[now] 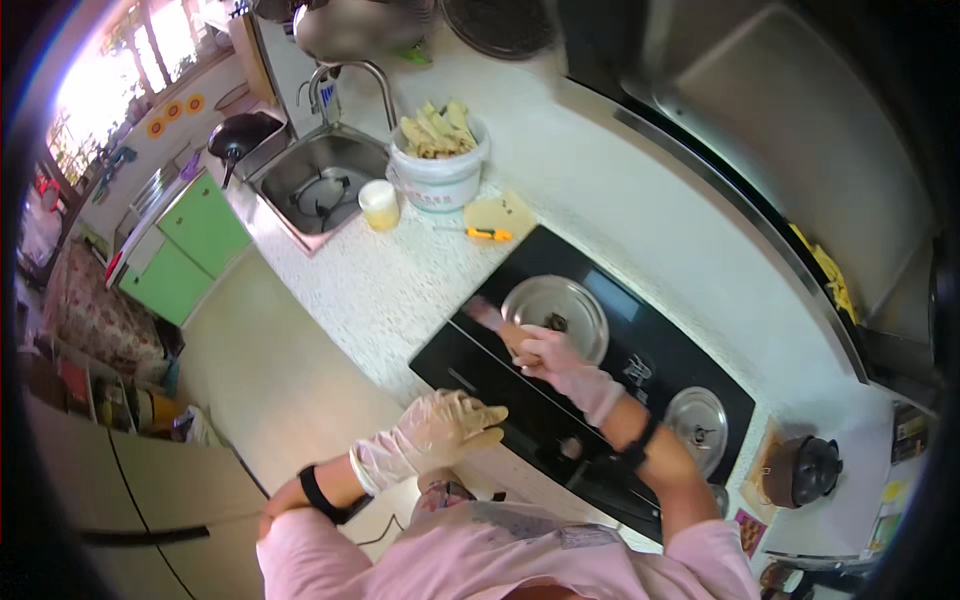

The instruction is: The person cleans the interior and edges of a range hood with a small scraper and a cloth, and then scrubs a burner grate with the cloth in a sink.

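My right hand [555, 360], in a pale thin glove, grips the wooden handle of a flat brush [501, 325]. The brush is blurred, and its bristle end points up and left over the black glass cooktop [622, 330]. Just beyond that hand lies a round metal burner plate [555, 292] with a dark burner at its centre. My left hand [442, 426], also gloved, hovers by the cooktop's front edge. Its thumb and fingers are extended and apart, with nothing visible in them; the palm is turned out of sight.
On the speckled counter [352, 292] are a white bucket [439, 184] of pale trimmings, a lidded jar [379, 205] and an orange-handled tool [489, 234]. A steel sink [315, 176] lies left of these. A range hood [750, 225] overhangs at right; a dark pot [802, 471] stands beyond the cooktop.
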The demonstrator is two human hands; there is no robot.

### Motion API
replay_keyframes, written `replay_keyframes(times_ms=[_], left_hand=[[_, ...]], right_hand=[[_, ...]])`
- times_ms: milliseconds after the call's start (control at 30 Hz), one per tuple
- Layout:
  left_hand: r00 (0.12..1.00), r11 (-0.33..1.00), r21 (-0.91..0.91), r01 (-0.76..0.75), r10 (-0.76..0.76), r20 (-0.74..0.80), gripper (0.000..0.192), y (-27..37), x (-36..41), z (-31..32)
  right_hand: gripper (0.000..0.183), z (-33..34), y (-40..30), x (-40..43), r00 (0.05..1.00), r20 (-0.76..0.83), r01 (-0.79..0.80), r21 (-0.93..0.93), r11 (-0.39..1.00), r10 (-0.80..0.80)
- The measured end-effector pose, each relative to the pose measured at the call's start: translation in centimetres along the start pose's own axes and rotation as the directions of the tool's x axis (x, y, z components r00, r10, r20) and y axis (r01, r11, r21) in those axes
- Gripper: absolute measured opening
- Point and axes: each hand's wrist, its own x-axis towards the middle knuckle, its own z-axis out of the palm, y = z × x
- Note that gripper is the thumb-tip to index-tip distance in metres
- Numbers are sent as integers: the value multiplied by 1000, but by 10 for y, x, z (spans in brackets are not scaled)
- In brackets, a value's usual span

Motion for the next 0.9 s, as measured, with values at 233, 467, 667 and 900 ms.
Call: replay_keyframes(times_ms=[233, 467, 667, 900], left_hand=[[978, 983, -54, 177, -182, -99, 24, -102, -69, -73], [945, 947, -61, 315, -319, -67, 23, -160, -106, -113], [959, 961, 8, 276, -275, -64, 28, -183, -103, -119], [991, 999, 14, -38, 36, 126, 18, -153, -37, -131]], right_hand=[[25, 103, 18, 232, 968, -172, 81, -482, 873, -185], [21, 42, -53, 290, 607, -134, -256, -966, -33, -783], [15, 20, -63, 306, 795, -54, -290, -909, -299, -604], [20, 37, -96, 150, 840, -107, -111, -993, 25, -532]])
